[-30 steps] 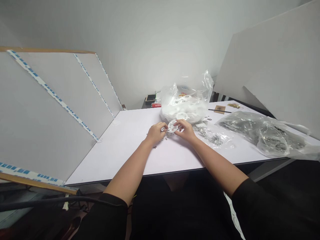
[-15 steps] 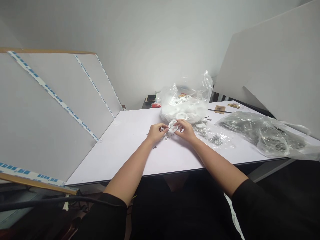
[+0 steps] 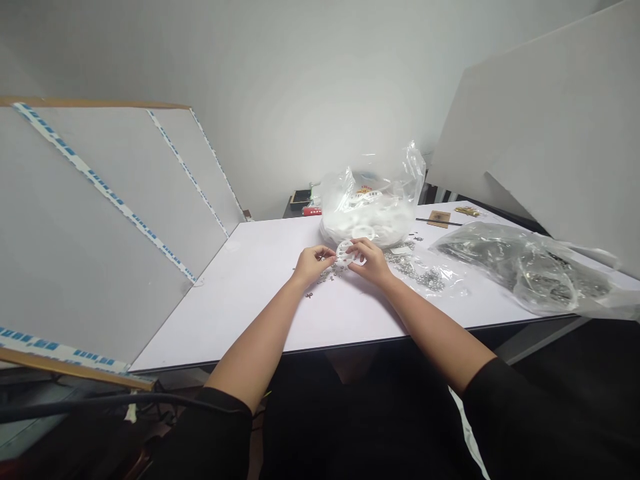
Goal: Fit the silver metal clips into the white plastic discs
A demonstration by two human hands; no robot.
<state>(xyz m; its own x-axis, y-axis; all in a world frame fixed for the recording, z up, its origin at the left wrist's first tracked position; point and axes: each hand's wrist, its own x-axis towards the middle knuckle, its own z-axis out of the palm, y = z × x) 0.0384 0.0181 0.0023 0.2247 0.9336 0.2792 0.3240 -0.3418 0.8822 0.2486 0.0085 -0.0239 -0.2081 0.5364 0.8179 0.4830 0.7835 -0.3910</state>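
Note:
A round white slotted disc is held up over the white table. My right hand grips its right side between thumb and fingers. At the disc's left edge, my left hand is closed in a pinch; what its fingertips hold is too small to make out. Small metal pieces lie scattered beneath and around the hands. Just behind the disc stands a clear plastic bag full of white parts.
Right of my hands lies a flat clear bag of small metal pieces. Farther right is a big plastic bag of dark metal parts. A brown card lies at the back right. A white panel borders the left side.
The disc has tilted slightly and shifted a little left in my right hand. My left fingertips have moved against its edge.

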